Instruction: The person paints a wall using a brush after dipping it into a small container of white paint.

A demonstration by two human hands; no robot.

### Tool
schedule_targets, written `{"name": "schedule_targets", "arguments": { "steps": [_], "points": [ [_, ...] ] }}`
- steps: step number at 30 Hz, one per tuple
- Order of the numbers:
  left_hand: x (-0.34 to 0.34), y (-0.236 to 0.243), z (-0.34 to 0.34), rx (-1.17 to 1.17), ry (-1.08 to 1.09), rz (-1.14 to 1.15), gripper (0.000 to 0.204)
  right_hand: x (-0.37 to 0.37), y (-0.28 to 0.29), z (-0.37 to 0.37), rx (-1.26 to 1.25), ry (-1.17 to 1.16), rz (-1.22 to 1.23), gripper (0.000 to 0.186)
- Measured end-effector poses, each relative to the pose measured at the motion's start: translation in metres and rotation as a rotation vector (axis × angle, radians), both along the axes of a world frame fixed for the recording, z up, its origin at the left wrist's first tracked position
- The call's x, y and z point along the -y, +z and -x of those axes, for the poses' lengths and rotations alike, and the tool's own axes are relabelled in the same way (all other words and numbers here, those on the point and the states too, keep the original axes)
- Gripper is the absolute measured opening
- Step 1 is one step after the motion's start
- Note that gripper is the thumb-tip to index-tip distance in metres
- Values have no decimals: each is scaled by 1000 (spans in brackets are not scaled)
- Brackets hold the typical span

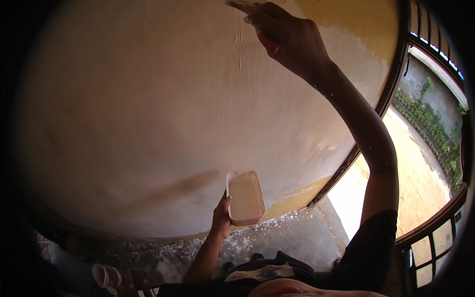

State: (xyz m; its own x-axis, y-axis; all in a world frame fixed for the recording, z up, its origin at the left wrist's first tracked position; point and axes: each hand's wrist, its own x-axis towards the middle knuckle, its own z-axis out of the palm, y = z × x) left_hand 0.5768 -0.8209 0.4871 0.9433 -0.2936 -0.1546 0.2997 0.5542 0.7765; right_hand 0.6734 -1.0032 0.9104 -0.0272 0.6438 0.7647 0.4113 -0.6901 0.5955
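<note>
My left hand (222,217) is closed around the left side of a rectangular plastic tub (263,198). A pale, creamy liquid paint (244,195) lies inside it. High up at the top edge, my right hand (287,37) grips a paintbrush by its red handle (268,44); the brush head (240,6) meets the wall and is partly cut off by the picture's edge. The wall (148,99) wears a whitish coat over yellow, with wet drips running down below the brush. Small white specks dot my right forearm.
Yellow wall (356,22) shows at the upper right and low by the door frame (396,74). The open doorway gives onto sunlit ground (420,183) and plants. White splashes mark the grey floor (292,232). A paint bucket (106,275) stands at lower left.
</note>
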Motion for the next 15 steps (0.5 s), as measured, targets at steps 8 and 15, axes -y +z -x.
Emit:
{"name": "schedule_targets", "arguments": {
  "steps": [8,15],
  "points": [
    [-5,4,8,-54,56,65,55,-24,-123,-52,175,-65,31,27],
    [-21,-8,4,-65,45,-91,59,-12,-193,-47,143,-132,103,20]
  ]
}}
